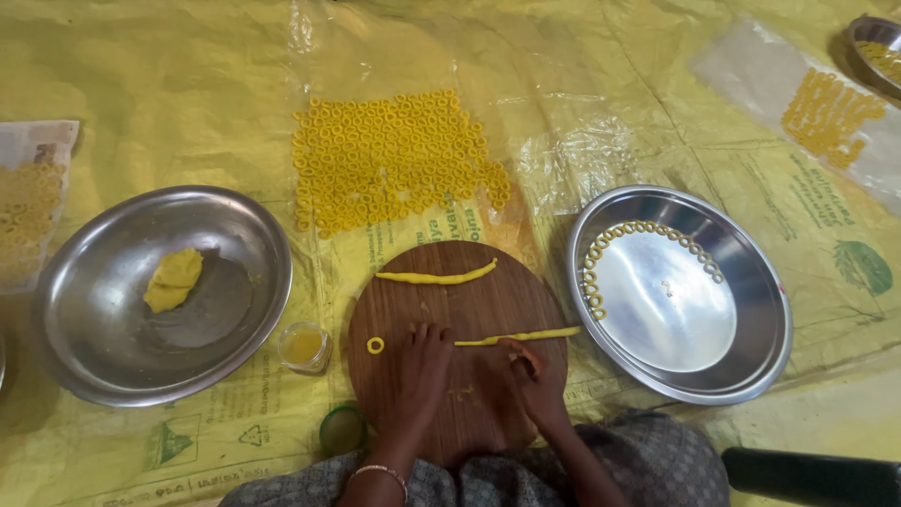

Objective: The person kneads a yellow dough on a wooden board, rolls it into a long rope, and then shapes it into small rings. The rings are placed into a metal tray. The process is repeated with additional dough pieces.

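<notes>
Yellow plastic sheeting (188, 84) covers the floor under my round wooden board (457, 310). My left hand (422, 371) rests flat, fingers together, beside one finished ring (375, 345). My right hand (537, 380) pinches the near dough rope (521, 335). Another rope (436, 276) waits; many rings (394, 160) are laid out, and a dough lump (173, 281) remains.

You get a bright, evenly lit view, with soft light from above that leaves only faint shadows. Glare sits on the right steel plate (751, 310), whose flat centre washes out to near white, and on the crinkled clear plastic sheet (572, 155). The left steel plate (84, 272) reflects more dimly, with a dark patch inside. Focus is sharp at the centre; straight lines bend toward the edges, and the corners look slightly softer.
</notes>
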